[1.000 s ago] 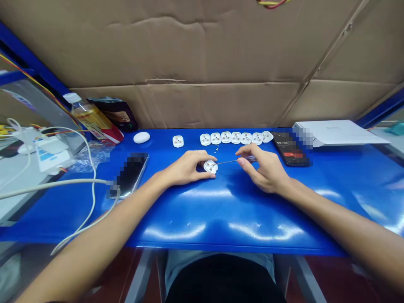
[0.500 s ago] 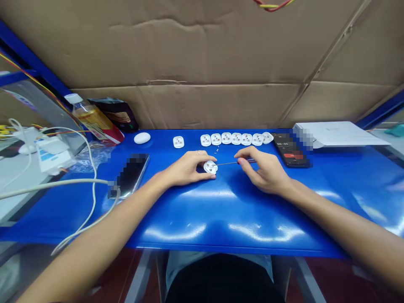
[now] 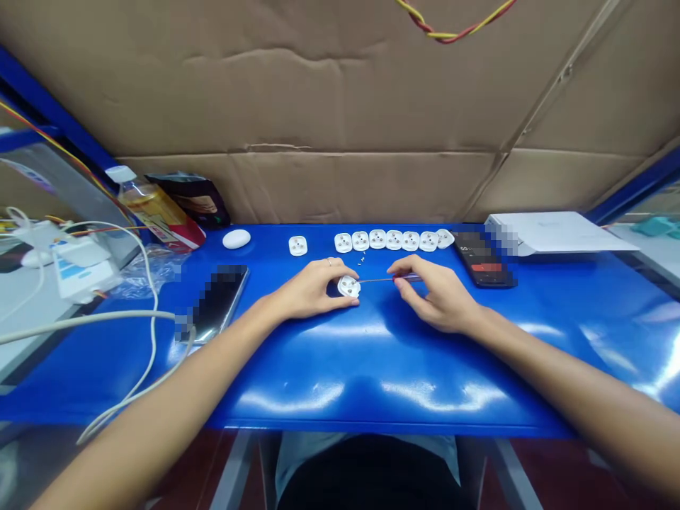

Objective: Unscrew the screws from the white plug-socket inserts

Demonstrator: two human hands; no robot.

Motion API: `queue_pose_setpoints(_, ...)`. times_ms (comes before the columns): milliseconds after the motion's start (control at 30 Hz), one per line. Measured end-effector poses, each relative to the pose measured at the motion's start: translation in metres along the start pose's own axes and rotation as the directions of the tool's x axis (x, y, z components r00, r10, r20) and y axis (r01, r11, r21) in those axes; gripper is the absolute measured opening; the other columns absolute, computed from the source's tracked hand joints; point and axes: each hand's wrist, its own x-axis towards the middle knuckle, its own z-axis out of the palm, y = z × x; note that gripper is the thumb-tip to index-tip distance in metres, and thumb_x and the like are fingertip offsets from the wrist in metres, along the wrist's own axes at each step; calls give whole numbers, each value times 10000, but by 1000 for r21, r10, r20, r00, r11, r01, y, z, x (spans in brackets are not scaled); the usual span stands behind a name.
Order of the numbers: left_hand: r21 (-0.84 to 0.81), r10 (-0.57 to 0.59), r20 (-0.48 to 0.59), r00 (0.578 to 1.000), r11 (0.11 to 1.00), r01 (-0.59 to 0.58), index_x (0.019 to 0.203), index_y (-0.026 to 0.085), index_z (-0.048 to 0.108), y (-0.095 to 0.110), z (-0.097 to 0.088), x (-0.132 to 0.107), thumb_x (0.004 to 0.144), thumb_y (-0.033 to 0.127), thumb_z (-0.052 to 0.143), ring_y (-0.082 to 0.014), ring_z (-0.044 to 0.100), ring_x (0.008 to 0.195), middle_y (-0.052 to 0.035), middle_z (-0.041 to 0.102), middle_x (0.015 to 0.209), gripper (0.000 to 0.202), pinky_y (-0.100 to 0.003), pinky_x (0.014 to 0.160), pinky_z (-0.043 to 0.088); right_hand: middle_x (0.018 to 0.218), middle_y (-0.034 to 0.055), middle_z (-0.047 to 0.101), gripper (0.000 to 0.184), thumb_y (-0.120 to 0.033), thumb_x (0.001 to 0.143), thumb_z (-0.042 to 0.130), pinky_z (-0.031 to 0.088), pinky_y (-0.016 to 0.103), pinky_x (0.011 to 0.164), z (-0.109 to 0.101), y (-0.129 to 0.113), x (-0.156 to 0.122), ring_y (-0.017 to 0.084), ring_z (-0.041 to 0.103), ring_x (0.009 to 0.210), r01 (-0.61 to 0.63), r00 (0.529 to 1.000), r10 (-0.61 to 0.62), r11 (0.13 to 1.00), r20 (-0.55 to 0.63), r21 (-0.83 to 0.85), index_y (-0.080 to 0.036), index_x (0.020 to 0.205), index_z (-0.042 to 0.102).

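Head: spare plugs (image 3: 393, 240) behind plug (image 3: 349, 286), screwdriver (image 3: 376, 280)

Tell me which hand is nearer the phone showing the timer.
Right. The right hand, holding a thin screwdriver, lies just left of the timer phone, apart from it; the left hand is farther left, holding a white plug part.

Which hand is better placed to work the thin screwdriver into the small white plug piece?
Right. The right hand pinches the thin metal screwdriver, its tip at the small white plug piece, which the left hand pins on the blue table.
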Motion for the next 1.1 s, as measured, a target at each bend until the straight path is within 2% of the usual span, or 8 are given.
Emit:
queue_pose_setpoints(100,9,4,-1,1000,1000,-4,1213,210,747,0,0,0,957,550,734,-266,703,1056,-85,757,1151,425,-380,949,539,1140,104,769,194,-234,1019,571,630,413,858,-2,0,-1,258,759,985,19,999,-20,1000,34,24,-232,1206,624)
queue_pose_setpoints(267,3,1,6,1000,1000,-1,1215,202,751,0,-1,1,947,554,750,-262,705,1044,-83,754,1146,442,-376,944,540,1057,85,795,158,-325,1081,528,611,386,758,-2,0,0,245,766,866,-80,996,82,996,45,-46,-248,1164,639)
queue_pose_setpoints(467,23,38,10,999,999,-39,1206,198,740,-2,-1,1,971,534,728,-254,689,1029,-80,746,1112,410,-371,942,525,1111,111,770,196,-196,1004,563,627,396,813,-1,-2,0,249,756,930,49,999,-49,999,23,12,-218,1192,614)
queue_pose_setpoints(667,38,40,7,999,998,-40,1152,202,744,-1,-1,2,961,540,740,-254,662,1033,-71,733,1083,388,-373,947,514,1040,75,790,115,-297,1051,564,618,386,782,0,-1,1,248,765,881,-23,999,23,1000,24,3,-248,1107,651)
queue_pose_setpoints(767,25,42,7,999,999,-42,1143,216,750,-1,-1,2,952,541,750,-256,658,1053,-59,724,1089,376,-373,961,513,997,75,799,124,-292,1064,547,603,381,760,0,-2,2,255,764,872,-19,1000,19,1000,19,-24,-255,1062,665)
queue_pose_setpoints(933,3,33,-3,999,999,-33,1194,225,750,-2,-1,2,906,569,789,-270,666,1094,-78,710,1159,450,-399,988,530,1000,65,799,91,-255,1041,571,602,373,783,-3,-2,3,249,763,884,0,996,-5,998,-85,-61,-250,1053,662)
queue_pose_setpoints(1033,-28,5,-45,999,1000,-6,1238,208,716,0,-2,1,882,572,808,-286,665,1136,-105,698,1229,517,-416,1006,546,1003,75,795,105,-251,1044,561,596,370,793,-4,2,5,251,760,889,-50,991,39,995,-131,-87,-245,1054,665)
queue_pose_setpoints(1100,-46,-11,-71,997,999,8,1239,207,700,1,-2,0,917,570,772,-312,629,1253,-128,662,1361,491,-452,1084,523,1024,87,793,119,-263,1053,547,594,383,809,-3,5,6,260,757,906,-92,989,81,992,-125,-81,-243,1075,661)
